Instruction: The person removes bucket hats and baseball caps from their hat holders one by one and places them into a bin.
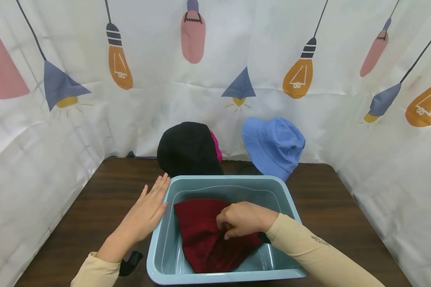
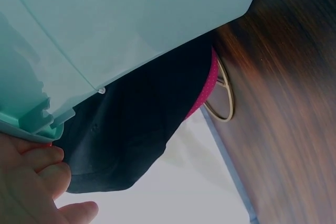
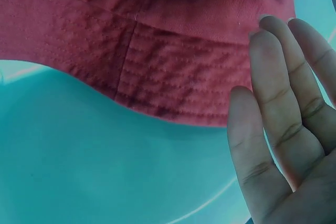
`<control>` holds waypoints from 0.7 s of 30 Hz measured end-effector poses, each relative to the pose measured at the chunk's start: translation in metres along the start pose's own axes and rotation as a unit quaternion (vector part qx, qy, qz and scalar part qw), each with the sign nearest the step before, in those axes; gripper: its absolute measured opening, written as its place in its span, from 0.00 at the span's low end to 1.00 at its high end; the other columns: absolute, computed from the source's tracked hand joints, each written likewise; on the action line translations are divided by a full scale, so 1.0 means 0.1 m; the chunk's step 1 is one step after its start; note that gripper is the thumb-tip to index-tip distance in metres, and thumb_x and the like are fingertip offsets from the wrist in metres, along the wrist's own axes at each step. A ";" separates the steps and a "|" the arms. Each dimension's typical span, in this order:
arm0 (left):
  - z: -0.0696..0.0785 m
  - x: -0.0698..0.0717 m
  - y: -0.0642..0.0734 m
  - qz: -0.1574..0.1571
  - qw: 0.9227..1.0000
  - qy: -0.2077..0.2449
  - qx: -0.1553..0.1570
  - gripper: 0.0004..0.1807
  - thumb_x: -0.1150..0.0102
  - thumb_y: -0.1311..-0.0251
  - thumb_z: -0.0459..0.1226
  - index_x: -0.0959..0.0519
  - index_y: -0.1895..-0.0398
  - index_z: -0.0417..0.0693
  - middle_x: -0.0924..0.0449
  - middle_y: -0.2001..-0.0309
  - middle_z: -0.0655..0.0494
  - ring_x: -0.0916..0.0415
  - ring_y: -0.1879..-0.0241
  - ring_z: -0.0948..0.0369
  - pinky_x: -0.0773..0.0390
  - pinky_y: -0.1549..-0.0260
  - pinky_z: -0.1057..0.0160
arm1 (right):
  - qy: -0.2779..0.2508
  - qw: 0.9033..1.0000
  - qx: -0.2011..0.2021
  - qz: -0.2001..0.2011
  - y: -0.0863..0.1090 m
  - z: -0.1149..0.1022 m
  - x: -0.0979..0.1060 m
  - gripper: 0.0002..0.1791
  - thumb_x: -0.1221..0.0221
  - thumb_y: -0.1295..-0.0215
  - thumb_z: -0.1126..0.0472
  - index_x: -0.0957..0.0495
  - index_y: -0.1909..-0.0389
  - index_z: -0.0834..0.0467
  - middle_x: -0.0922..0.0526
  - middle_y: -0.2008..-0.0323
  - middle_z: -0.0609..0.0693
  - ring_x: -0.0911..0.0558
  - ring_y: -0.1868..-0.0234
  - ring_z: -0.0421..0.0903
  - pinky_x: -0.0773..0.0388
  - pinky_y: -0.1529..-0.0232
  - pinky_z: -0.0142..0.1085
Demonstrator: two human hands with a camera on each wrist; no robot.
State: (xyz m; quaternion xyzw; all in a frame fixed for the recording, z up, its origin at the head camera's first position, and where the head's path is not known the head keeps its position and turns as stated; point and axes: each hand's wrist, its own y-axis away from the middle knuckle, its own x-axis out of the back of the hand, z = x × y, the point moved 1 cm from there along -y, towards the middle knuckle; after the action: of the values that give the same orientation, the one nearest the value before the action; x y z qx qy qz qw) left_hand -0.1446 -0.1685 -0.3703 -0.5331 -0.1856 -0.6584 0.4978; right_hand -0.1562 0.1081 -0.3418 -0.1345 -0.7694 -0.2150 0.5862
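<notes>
A dark red bucket hat (image 1: 201, 235) lies in a light blue plastic basin (image 1: 222, 277), its stitched brim (image 3: 178, 87) showing in the right wrist view. Over the hat's right part is my right hand (image 1: 246, 219). Its fingers (image 3: 273, 72) look loosely bent beside the brim, and no fabric shows gripped between them; the thumb is mostly hidden in the right wrist view. My left hand (image 1: 143, 215) lies along the basin's left rim with straight fingers. In the left wrist view its fingers (image 2: 47, 169) touch that rim.
Behind the basin stands a black hat (image 1: 188, 149) with pink (image 1: 216, 145) at its edge. A blue bucket hat (image 1: 276, 145) sits to its right, raised and tilted. The dark wooden table (image 1: 334, 203) ends at a patterned white curtain (image 1: 208, 99). Gold-coloured wire (image 2: 228, 100) shows under the pink edge.
</notes>
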 end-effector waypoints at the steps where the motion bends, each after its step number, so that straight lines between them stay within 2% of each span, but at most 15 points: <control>1: 0.00 0.00 0.00 0.001 1.000 0.001 0.000 0.33 0.57 0.32 0.39 0.50 0.28 0.35 0.54 0.27 0.42 0.59 0.28 0.44 0.58 0.36 0.37 | -0.003 1.000 0.001 0.004 0.00 0.00 0.01 0.08 0.32 0.46 0.56 0.20 0.67 0.52 0.29 0.79 0.37 0.30 0.76 0.31 0.32 0.73 0.22; 8: -0.01 0.01 0.00 0.001 1.000 0.002 -0.009 0.33 0.56 0.32 0.39 0.50 0.28 0.35 0.54 0.27 0.42 0.58 0.29 0.44 0.58 0.36 0.37 | -0.041 0.998 -0.003 0.039 0.04 0.08 0.06 0.08 0.33 0.45 0.58 0.20 0.66 0.54 0.25 0.76 0.39 0.29 0.75 0.31 0.30 0.71 0.22; 12: -0.02 0.01 -0.01 -0.001 1.000 -0.001 -0.010 0.34 0.56 0.32 0.40 0.50 0.28 0.35 0.54 0.27 0.42 0.58 0.29 0.44 0.58 0.36 0.37 | -0.080 0.992 -0.015 0.101 0.09 0.14 0.13 0.08 0.34 0.44 0.60 0.20 0.65 0.56 0.22 0.74 0.40 0.26 0.73 0.30 0.27 0.68 0.24; 17: -0.02 0.01 -0.01 -0.004 1.000 -0.001 -0.008 0.34 0.56 0.32 0.40 0.51 0.28 0.36 0.55 0.27 0.43 0.59 0.28 0.45 0.59 0.35 0.38 | -0.114 0.970 -0.027 0.212 0.21 0.24 0.28 0.07 0.34 0.43 0.60 0.19 0.65 0.57 0.19 0.69 0.44 0.22 0.68 0.34 0.23 0.63 0.30; 21: -0.02 0.00 -0.03 -0.009 1.000 0.003 -0.006 0.34 0.57 0.32 0.40 0.52 0.27 0.37 0.55 0.27 0.43 0.59 0.28 0.46 0.59 0.35 0.39 | -0.114 0.947 -0.045 0.298 0.35 0.33 0.41 0.07 0.34 0.44 0.63 0.19 0.65 0.57 0.18 0.67 0.45 0.20 0.66 0.38 0.22 0.62 0.34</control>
State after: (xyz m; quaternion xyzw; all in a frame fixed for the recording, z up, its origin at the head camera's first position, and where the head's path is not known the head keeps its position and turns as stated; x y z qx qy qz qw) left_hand -0.1482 -0.1685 -0.3701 -0.5327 -0.1854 -0.6655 0.4888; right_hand -0.1793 0.1530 -0.3036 -0.4075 -0.7455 -0.0487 0.5252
